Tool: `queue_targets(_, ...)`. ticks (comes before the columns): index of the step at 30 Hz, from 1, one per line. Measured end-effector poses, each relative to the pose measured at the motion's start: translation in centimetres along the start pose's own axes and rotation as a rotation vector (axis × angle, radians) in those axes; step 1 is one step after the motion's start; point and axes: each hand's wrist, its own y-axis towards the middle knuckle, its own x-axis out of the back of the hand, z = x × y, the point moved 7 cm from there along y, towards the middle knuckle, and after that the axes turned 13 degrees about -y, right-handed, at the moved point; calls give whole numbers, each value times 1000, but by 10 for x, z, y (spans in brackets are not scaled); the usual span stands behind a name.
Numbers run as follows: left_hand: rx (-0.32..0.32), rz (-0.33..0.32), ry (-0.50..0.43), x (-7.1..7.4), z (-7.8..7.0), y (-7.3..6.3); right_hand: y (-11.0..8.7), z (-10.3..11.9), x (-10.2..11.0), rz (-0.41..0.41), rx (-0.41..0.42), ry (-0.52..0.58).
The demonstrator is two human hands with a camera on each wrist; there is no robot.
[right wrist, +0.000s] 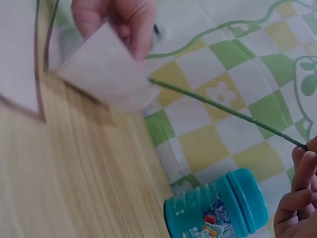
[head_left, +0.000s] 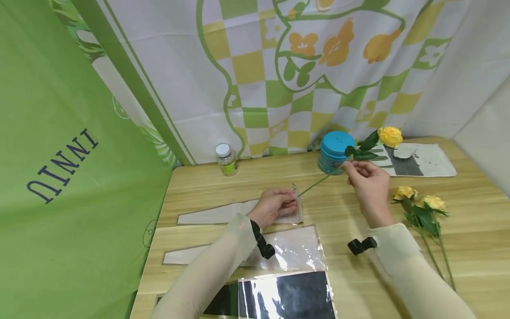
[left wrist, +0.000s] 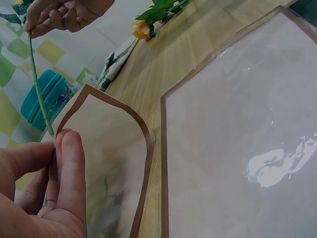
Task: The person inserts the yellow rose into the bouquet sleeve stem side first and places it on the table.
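Note:
My right hand [head_left: 368,184] pinches the green stem of a yellow rose [head_left: 390,136] just below its leaves, with the bloom up and to the right. The bare stem [right wrist: 213,103] slants down toward my left hand [head_left: 275,206]. Between its thumb and fingers, that hand grips the edge of a pale flower sleeve [left wrist: 119,148] with a brown border, at its wide, pointed mouth. In the left wrist view, the stem's lower end is right at the sleeve's edge, beside the left fingertips. A second pale sleeve [head_left: 299,243] lies under my left forearm, nearer to me.
A black sleeve [head_left: 292,294] lies at the front. Yellow roses [head_left: 432,203] rest on the right side of the wooden table [head_left: 346,274]. Along the back stand a small white-capped bottle [head_left: 227,161] and a blue-lidded jar [head_left: 334,150], with a flat patterned cloth [head_left: 436,159] farther right.

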Motion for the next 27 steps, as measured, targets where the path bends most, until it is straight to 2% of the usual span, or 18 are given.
queue_targets(5, -6, -12, -15, -1, -2, -1, 0, 0, 3, -42, 27, -131)
queue_targets(10, -26, -38, -7, -2, -3, -2, -2, 0, -2, -40, 57, -166)
queue_targets(14, -45, -43, 7, -4, -5, -3, -7, -5, -13, -11, 52, -153)
queue_targets(22, -50, -29, -8, -9, -8, -6, -15, -18, -27, -11, 13, -61)
queue_targets(27, -64, -37, -23, -7, -10, -6, -17, -22, -34, 47, 6, -30)
